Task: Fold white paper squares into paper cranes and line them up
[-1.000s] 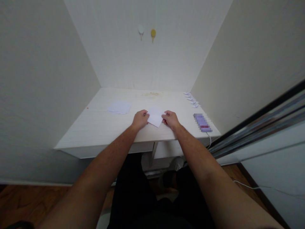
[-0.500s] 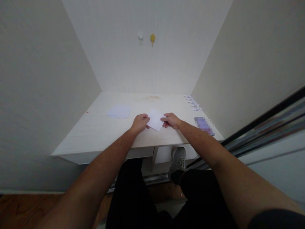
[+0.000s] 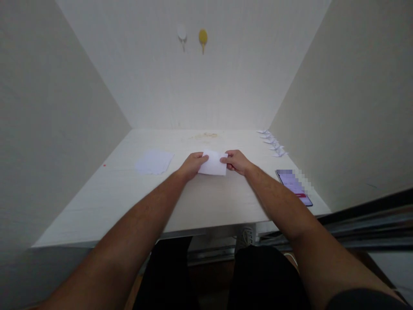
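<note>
A white sheet of paper (image 3: 213, 164) is stretched between my two hands, just over the white desk (image 3: 129, 206). My left hand (image 3: 193, 165) pinches its left side, thumb on top and fingers underneath. My right hand (image 3: 237, 162) grips the right edge near the upper corner, thumb also on top. To the left of my left hand lies a loose stack of white paper (image 3: 155, 162) on the desk. Whether the held sheet has creases cannot be made out.
Several small folded white paper pieces (image 3: 272, 143) stand in a row along the right wall. A phone (image 3: 294, 187) with a lit screen lies near the desk's right edge. White (image 3: 181, 33) and yellow (image 3: 203, 36) hooks hang on the back wall.
The held paper has turned from a diamond position to lying square between my hands. My view has shifted closer to the desk, and my shoe has drawn back under it.
</note>
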The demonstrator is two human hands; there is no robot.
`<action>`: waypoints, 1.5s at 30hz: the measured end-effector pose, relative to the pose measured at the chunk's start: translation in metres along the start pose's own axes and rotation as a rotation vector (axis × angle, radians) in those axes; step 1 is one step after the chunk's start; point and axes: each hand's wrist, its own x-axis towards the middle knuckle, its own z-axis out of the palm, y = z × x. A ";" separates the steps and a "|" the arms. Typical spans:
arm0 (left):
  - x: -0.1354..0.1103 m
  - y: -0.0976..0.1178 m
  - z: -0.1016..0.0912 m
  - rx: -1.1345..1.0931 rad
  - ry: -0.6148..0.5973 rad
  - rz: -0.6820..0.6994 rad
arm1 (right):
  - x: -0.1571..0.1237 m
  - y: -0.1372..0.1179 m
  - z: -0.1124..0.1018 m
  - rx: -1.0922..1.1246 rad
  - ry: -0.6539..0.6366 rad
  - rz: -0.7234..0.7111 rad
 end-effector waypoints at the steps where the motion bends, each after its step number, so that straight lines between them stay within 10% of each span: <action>1: 0.003 0.000 0.001 -0.042 0.009 -0.001 | 0.001 -0.001 -0.001 0.022 0.022 -0.007; 8: 0.010 -0.001 0.009 -0.067 0.112 -0.040 | 0.015 -0.005 -0.003 -0.019 -0.084 0.108; 17: 0.009 0.002 0.014 -0.325 0.252 0.106 | 0.009 0.008 0.004 0.060 0.183 -0.128; 45: 0.013 0.001 0.011 -0.165 0.432 0.206 | 0.024 0.012 0.010 -0.070 0.396 -0.165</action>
